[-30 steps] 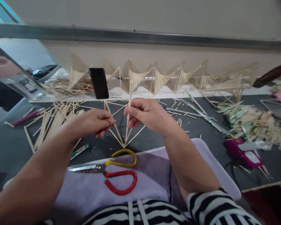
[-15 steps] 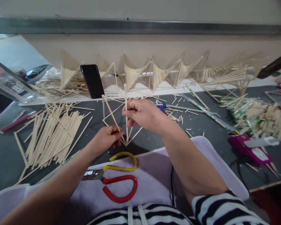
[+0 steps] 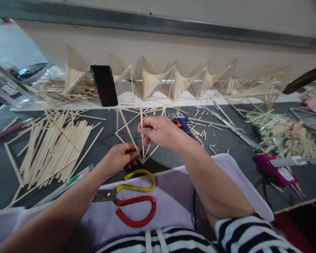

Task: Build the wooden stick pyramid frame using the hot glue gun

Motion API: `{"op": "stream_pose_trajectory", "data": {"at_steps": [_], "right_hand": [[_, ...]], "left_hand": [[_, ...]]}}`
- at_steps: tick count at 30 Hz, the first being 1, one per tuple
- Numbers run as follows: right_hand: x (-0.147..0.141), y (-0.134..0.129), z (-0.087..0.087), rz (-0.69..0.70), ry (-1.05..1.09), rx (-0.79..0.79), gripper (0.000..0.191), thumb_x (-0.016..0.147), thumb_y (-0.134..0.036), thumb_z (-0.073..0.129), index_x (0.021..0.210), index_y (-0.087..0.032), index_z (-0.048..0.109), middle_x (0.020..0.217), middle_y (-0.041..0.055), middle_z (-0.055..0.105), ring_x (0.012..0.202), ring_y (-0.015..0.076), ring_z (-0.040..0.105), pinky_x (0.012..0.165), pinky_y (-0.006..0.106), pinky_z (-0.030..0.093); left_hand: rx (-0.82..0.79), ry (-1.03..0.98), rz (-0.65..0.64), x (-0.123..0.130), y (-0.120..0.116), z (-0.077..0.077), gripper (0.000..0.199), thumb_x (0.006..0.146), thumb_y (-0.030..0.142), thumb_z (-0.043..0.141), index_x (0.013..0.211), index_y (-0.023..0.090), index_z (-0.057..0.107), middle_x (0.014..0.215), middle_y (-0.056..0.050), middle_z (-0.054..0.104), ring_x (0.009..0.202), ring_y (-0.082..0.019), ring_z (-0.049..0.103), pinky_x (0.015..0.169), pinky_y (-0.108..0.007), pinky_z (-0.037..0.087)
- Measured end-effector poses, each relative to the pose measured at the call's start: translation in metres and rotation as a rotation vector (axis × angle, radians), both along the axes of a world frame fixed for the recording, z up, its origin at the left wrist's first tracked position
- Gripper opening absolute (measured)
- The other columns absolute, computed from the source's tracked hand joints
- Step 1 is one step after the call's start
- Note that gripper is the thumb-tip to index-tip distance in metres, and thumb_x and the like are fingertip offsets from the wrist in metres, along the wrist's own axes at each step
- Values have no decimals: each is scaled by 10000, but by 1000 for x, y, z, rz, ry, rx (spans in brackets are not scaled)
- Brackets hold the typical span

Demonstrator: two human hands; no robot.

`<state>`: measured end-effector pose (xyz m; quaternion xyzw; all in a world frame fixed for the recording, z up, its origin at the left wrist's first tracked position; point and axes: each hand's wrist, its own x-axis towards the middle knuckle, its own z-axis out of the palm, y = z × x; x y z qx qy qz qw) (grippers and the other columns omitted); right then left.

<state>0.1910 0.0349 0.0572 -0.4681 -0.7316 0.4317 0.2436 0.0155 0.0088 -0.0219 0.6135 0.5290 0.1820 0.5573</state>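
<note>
Right grip [image 3: 158, 131] pinches 1 upright stick [image 3: 141, 113] near its middle.

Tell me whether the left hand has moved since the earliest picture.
Yes: judged against the black phone, the left hand has moved nearer the person and rightward, now at the slanted stick.

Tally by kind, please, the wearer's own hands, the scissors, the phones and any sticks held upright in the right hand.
Hands (left hand, right hand): 2
Scissors: 1
Phone: 1
Upright stick: 1
Total: 5
</note>
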Motion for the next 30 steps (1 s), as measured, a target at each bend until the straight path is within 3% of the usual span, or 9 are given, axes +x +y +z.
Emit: {"op": "stream_pose_trajectory", "data": {"at_steps": [16,30], "right_hand": [[-4,2,-9,-1,-48,21,101,830,-180,463,755,-164,527,615,-31,592,534,73,617,515,159,404],[-6,2,-7,4,-121,70,147,828,-170,454,695,-156,514,639,-19,605,521,64,602,492,151,384]], "left_hand": [[-16,32,5,0,-1,0,184,761,314,520,837,163,593,576,19,584,473,-88,520,438,-182,405],[-4,19,23,0,-2,-3,182,751,305,525,841,158,584,585,17,565,497,-94,520,450,-189,419]]}}
